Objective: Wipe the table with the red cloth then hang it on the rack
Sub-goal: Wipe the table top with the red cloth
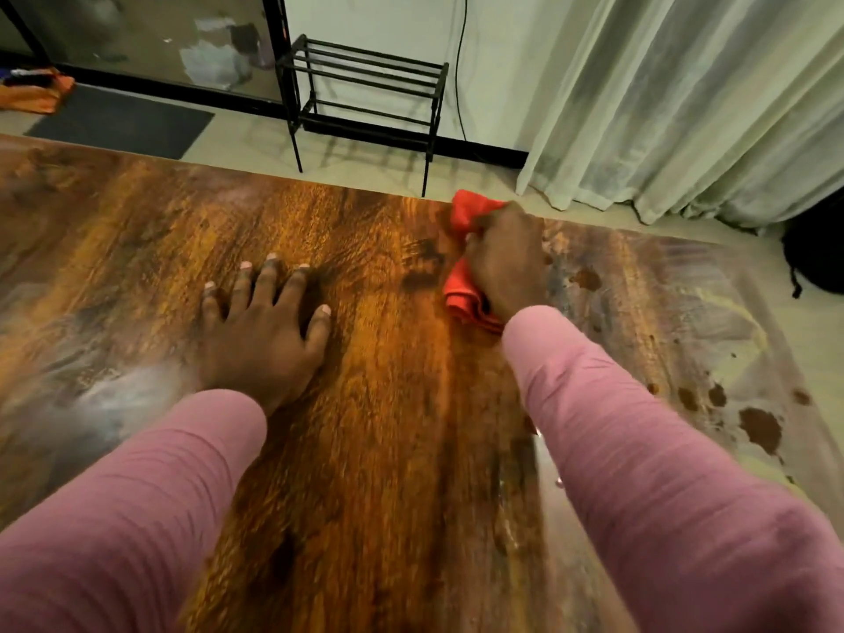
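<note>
Head: right hand around red cloth

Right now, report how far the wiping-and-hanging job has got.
Done: nothing clearly finished. In hand: the right hand grips the crumpled red cloth against the brown wooden table near its far edge; the left hand rests flat. Left: dark brown spots on the right side, then hanging the cloth on the black metal rack.

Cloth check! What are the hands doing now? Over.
Left hand flat on table. Right hand grips cloth at far edge. Rack stands beyond table, nothing hung.
</note>
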